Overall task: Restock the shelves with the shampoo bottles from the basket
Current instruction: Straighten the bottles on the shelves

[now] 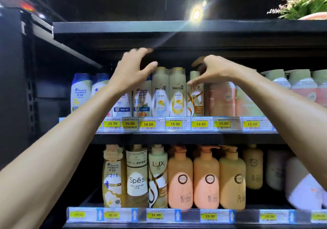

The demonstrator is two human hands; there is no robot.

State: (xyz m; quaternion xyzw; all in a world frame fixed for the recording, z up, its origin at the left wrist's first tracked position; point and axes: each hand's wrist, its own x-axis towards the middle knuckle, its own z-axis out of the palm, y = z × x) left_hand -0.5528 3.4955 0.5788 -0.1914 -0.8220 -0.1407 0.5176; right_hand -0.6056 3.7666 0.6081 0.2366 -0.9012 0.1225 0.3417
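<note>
Both arms reach up to the upper shelf [185, 136]. My left hand [131, 71] hovers with spread fingers above the Head & Shoulders bottles [141, 101], just left of two Pantene bottles [177, 94], holding nothing. My right hand [210, 71] is also open, fingers curled over the top of a Lux bottle [195, 101], its thumb near the label. I cannot tell whether either hand touches a bottle. The basket is out of view.
Pink bottles with pale green caps [300, 83] fill the upper shelf to the right. The lower shelf [177, 216] carries Spes, Lux and peach Kyio pump bottles [206, 179]. A potted plant [304, 0] stands on the top board. Yellow price tags line both shelf edges.
</note>
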